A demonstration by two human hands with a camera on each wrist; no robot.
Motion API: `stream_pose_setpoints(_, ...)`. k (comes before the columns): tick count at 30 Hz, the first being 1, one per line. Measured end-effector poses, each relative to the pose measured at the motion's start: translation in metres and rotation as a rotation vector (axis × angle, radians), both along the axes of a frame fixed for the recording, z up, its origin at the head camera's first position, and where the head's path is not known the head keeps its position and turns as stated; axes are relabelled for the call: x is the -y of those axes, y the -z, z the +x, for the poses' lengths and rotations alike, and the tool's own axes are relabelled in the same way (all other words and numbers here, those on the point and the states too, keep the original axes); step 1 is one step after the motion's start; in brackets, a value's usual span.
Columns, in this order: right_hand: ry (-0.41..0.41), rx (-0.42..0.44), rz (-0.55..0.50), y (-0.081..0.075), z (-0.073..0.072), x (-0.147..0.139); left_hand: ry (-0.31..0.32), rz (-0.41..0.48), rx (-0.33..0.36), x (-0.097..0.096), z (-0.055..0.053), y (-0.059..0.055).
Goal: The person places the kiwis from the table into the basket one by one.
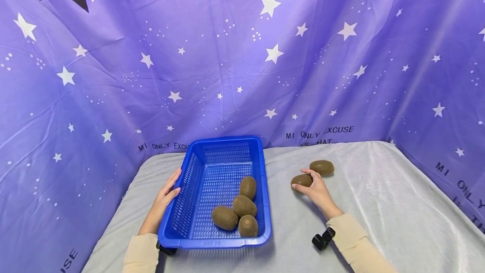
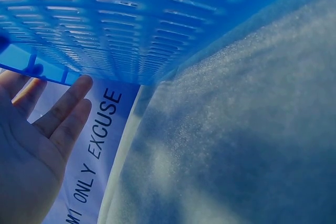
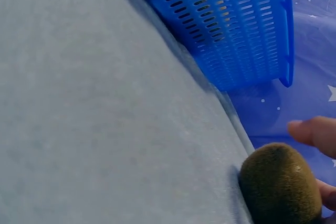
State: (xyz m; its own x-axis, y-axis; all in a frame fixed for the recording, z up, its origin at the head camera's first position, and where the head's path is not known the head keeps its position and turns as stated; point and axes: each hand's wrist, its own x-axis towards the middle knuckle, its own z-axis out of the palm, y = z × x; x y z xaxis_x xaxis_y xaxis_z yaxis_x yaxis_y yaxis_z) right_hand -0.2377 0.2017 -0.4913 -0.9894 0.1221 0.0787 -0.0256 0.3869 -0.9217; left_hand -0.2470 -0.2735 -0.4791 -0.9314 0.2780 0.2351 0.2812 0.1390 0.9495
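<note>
A blue plastic basket (image 1: 214, 243) with slotted walls stands on the cloth, and several brown kiwis (image 1: 244, 206) lie in its near right part. My left hand (image 1: 163, 199) rests at the basket's left rim; in the left wrist view its fingers (image 2: 68, 103) are fairly straight against the edge. Right of the basket, my right hand (image 1: 315, 188) has thumb and fingers around a kiwi (image 1: 301, 181) that sits on the cloth. In the right wrist view this fuzzy kiwi (image 3: 281, 184) shows close up, one fingertip raised above it. Just behind lies another kiwi (image 1: 322, 167).
Pale grey cloth (image 1: 379, 205) covers the table. Purple curtains (image 1: 227, 54) with white stars and printed words hang behind and on both sides. A black device (image 1: 323, 239) is strapped to the right wrist.
</note>
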Motion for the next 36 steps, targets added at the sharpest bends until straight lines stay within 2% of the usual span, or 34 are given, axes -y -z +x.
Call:
stream_pose_setpoints(7, 0.029, 0.012, 0.004, 0.002, 0.002, 0.001, -0.012, 0.002, -0.037, 0.000, -0.003, 0.003)
stream_pose_setpoints(15, 0.057, 0.026, 0.033, 0.006, 0.001, -0.001, 0.002, 0.003, -0.018, -0.001, -0.001, -0.002)
stream_pose_setpoints(22, 0.069, 0.008, 0.052, 0.006, 0.003, -0.002, -0.009, -0.004, -0.029, -0.001, -0.001, 0.001)
stream_pose_setpoints(28, 0.089, -0.026, 0.079, 0.002, 0.004, 0.001, -0.008, -0.004, -0.036, 0.000, -0.002, 0.003)
stream_pose_setpoints(36, 0.045, -0.069, 0.073, -0.008, 0.009, 0.009, -0.005, 0.009, -0.050, -0.002, -0.001, 0.001)
